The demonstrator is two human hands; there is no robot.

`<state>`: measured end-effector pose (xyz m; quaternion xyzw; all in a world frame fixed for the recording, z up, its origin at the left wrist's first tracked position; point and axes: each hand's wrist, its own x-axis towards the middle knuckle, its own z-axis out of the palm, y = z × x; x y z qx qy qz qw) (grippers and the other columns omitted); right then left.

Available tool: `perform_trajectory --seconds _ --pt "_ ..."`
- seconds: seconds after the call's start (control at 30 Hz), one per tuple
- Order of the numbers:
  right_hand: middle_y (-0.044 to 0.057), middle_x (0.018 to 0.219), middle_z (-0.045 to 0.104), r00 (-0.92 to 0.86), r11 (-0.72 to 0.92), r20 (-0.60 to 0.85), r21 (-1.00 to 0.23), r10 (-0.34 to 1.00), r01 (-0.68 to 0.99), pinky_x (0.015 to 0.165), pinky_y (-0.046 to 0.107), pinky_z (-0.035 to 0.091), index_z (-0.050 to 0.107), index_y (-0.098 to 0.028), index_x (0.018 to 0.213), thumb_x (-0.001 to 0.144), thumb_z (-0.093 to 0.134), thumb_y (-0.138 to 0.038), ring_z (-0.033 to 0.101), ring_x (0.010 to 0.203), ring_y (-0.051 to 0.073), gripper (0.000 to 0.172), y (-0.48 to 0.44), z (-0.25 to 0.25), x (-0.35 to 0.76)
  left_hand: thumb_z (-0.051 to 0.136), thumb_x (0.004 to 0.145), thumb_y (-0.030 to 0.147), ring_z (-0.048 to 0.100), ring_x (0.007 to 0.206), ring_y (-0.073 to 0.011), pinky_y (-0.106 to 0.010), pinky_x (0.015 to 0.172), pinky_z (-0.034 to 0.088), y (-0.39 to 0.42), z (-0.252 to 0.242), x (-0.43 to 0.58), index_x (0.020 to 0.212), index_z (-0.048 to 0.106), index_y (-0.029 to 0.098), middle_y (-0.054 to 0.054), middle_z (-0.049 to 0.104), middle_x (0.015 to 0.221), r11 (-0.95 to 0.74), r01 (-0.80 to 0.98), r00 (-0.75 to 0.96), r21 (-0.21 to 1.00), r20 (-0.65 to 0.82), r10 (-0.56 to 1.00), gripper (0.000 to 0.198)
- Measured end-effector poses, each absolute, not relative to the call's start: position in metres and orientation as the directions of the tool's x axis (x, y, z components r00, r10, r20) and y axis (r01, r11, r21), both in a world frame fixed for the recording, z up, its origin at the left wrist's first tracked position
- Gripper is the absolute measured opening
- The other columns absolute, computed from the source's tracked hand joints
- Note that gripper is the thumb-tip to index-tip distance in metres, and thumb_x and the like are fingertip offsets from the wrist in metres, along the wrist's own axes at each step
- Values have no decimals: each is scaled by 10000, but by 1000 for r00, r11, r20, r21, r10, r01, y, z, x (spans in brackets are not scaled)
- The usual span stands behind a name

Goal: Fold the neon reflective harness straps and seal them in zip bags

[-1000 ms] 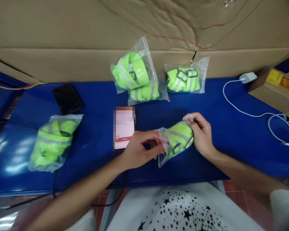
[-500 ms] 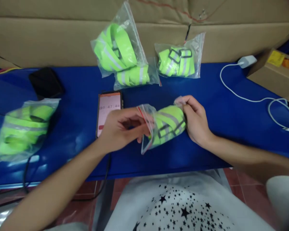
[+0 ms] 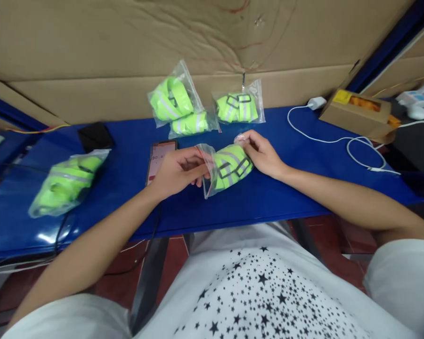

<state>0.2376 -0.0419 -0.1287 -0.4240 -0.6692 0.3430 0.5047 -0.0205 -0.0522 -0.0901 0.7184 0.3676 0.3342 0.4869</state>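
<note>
A clear zip bag with a folded neon-green reflective strap [image 3: 232, 165] and dark buckles is held between my hands over the blue table. My right hand [image 3: 263, 153] pinches the bag's far right corner. At the bag's red-edged mouth on the left is my left hand [image 3: 180, 172], its fingers bent and their tips at or just inside the opening. Behind lie a large bagged green strap [image 3: 171, 100], a smaller bagged one [image 3: 190, 123] against it and another bagged strap [image 3: 237, 108] with buckles. One more bagged strap [image 3: 69, 181] rests at the left.
A phone [image 3: 159, 157] showing a timer lies partly behind my left hand. A black object [image 3: 95, 136] sits back left. At the right are a white charger [image 3: 317, 102] with its cable and a cardboard box [image 3: 358, 115]. A cardboard wall [image 3: 127, 94] stands behind the blue table [image 3: 198, 212].
The camera view has shifted and taken in more of the right side and the shirt. Both hands keep nearly the same hold on the bag.
</note>
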Motion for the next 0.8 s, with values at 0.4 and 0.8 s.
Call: perform_trajectory --seconds 0.4,0.8 --pt "37 1005 724 -10 639 709 -630 705 441 836 327 514 672 -263 1069 1066 458 -429 671 905 190 271 -73 -106 231 737 870 514 539 442 -93 -211 461 459 -43 -106 -23 1147 698 186 4 683 723 -367 252 495 895 206 844 431" --pt "-6 827 670 20 684 774 -571 633 454 664 284 502 590 -232 1092 1076 471 -379 641 679 131 190 -68 -111 233 851 757 466 718 1069 -280 -414 998 561 -45 -113 -23 1258 703 197 -110 740 1247 -442 264 499 857 271 823 587"
